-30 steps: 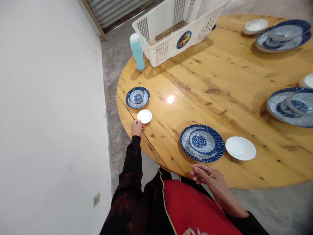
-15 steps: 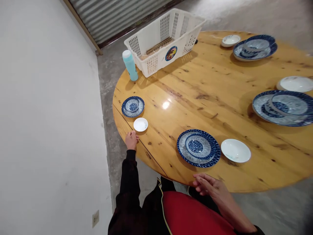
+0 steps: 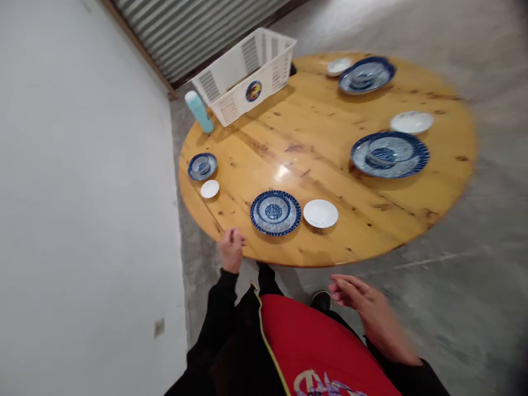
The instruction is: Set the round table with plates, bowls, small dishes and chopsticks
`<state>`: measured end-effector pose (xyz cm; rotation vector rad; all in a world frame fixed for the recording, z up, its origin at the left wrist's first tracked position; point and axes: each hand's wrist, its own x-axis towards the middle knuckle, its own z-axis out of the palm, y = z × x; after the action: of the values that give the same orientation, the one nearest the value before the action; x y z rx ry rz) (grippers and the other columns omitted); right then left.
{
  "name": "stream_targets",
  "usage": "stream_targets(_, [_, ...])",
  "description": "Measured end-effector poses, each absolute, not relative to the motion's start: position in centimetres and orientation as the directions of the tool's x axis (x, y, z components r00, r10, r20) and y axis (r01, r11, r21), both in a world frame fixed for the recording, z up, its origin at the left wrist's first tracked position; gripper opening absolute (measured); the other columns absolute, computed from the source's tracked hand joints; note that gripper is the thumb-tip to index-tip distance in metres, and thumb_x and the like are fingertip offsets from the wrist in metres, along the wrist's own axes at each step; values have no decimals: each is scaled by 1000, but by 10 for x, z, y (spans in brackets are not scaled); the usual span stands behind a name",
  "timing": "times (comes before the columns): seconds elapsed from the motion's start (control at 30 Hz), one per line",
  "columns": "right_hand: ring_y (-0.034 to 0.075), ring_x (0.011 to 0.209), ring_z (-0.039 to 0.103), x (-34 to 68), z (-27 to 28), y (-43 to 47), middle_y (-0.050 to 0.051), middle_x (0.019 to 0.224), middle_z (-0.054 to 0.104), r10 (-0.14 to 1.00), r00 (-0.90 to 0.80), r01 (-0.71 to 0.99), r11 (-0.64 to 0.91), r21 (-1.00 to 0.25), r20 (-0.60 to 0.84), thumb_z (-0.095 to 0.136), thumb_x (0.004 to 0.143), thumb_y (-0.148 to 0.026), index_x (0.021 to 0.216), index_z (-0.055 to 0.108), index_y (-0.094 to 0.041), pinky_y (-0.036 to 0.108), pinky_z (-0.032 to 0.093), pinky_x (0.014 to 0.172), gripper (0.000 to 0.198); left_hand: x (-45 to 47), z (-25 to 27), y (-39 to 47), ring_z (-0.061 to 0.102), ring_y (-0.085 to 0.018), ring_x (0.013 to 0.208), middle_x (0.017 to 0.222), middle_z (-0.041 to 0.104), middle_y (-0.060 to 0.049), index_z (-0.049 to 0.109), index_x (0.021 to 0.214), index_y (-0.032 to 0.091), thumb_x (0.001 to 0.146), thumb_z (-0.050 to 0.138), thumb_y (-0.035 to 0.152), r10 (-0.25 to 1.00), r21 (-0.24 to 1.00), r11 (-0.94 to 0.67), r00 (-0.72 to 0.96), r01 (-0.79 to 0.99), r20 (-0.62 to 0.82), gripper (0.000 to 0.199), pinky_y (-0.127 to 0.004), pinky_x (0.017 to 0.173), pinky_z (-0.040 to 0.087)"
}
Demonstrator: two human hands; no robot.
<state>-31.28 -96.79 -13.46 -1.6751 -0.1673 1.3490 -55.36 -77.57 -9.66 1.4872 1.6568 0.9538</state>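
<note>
My left hand (image 3: 231,251) is over the near left edge of the round table, fingers curled in and nothing showing in them. A blue-and-white plate (image 3: 264,228) lies just to its right, with a blue-patterned bowl (image 3: 273,211) on it. Beside that plate is a small white bowl (image 3: 320,213). My right hand (image 3: 363,302) hovers in front of the table edge, fingers pressed together with no object visible. Farther left, a second blue-and-white plate (image 3: 212,168) carries a bowl, and a small white dish (image 3: 210,188) sits close by it.
A white plastic basket (image 3: 270,82) and a light-blue bottle (image 3: 200,113) stand at the table's back left. Two more blue-and-white settings, one a plate (image 3: 418,165), the other a plate (image 3: 385,82), lie right with white bowls. A white wall (image 3: 91,192) rises at left.
My left hand has drawn back from beside the small white dish, toward my body. My view has shifted back from the table. My right hand is now off the table's edge.
</note>
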Motion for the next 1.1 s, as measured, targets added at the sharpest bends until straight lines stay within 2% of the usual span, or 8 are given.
stream_targets(0.1, [19,68,67,-266,-158,-1041,8,84,76,559,452,-433,-544,-718,-696,84,58,-62,93,75,-19,29,58,61,56,-485,-100,-844,67,-12,60,70,71,-1,66,86,20,95,51,39,987,849,19,123,528,-99,26,-22,62,53])
stream_targets(0.23, [20,74,70,-220,-174,-1122,9,89,77,459,510,-475,-555,-683,-728,83,61,-58,95,74,-20,28,59,62,52,-413,-103,-917,70,-14,70,76,75,-2,71,91,23,97,55,41,890,770,-35,370,637,-265,24,-22,67,53])
stream_targets(0.37, [21,69,68,-200,-169,-1160,9,83,75,369,600,-540,-468,-699,-710,82,60,-54,90,73,-21,32,59,59,46,-365,-99,-952,71,-14,73,78,77,-1,72,94,23,97,57,38,778,783,-156,563,602,-279,22,-21,65,50])
stream_targets(0.47, [21,66,67,-190,-165,-1158,8,80,74,365,625,-555,-415,-721,-690,82,58,-54,87,73,-21,33,59,58,45,-334,-101,-953,71,-13,70,77,77,-1,73,93,22,98,52,32,672,763,-265,680,589,-291,23,-20,63,48])
stream_targets(0.7, [20,62,66,-126,-161,-1115,7,74,75,373,647,-560,-359,-747,-665,83,52,-57,86,75,-18,31,55,57,53,-247,-126,-936,69,-11,63,75,76,2,71,91,22,98,50,26,592,748,-338,747,571,-303,23,-19,64,49])
stream_targets(0.87, [21,62,67,-47,-151,-1083,9,73,76,368,646,-523,-424,-739,-669,83,47,-59,84,75,-18,32,55,56,56,-170,-140,-908,68,-12,63,74,75,1,71,91,21,97,52,25,573,772,-342,770,535,-280,21,-20,63,49])
stream_targets(1.1, [26,66,71,45,-145,-1052,11,78,77,357,602,-482,-550,-682,-714,77,51,-60,83,75,-21,36,60,61,50,-73,-128,-858,67,-13,67,77,76,-1,73,93,20,97,51,25,609,786,-319,750,530,-259,22,-23,69,49])
